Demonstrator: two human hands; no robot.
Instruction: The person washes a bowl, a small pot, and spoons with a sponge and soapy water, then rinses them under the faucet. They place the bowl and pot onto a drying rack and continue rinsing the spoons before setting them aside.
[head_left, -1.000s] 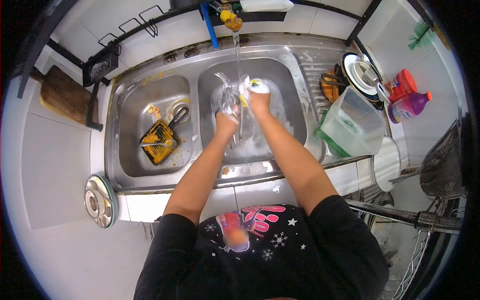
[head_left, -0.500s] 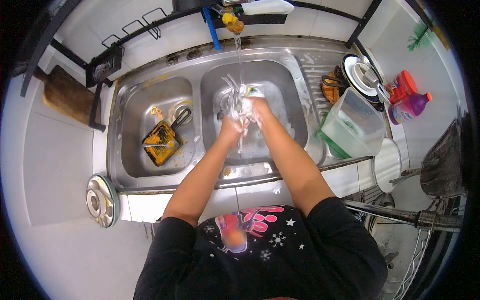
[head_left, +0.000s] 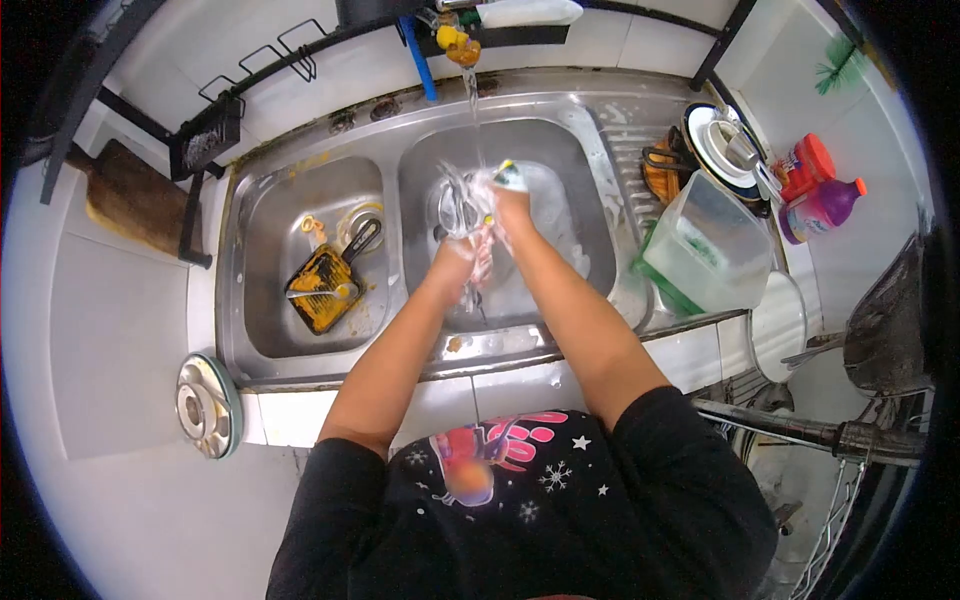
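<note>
In the right basin of the steel sink (head_left: 420, 295), both hands are close together and covered in suds. My left hand (head_left: 464, 254) is closed around a bunch of metal cutlery (head_left: 455, 205), whose shiny ends fan out above the fist; thin ends show below it. My right hand (head_left: 508, 212) presses against the cutlery from the right. A sponge (head_left: 511, 177) with yellow and dark patches sticks out at the top of that hand, which grips it. Water runs from the tap (head_left: 460, 46) just above. Foam hides the fingertips.
A dirty square pan (head_left: 321, 288) with a spoon on it lies in the left basin. On the drainboard at right stand a clear plastic container (head_left: 711, 250) and stacked plates (head_left: 718, 150). A purple bottle (head_left: 822, 210) is beyond. Round lids (head_left: 208, 405) sit at left.
My right hand and the sponge have shifted slightly up beside the cutlery, and more of the sponge shows. My left hand stays closed on the cutlery, nearly in place.
</note>
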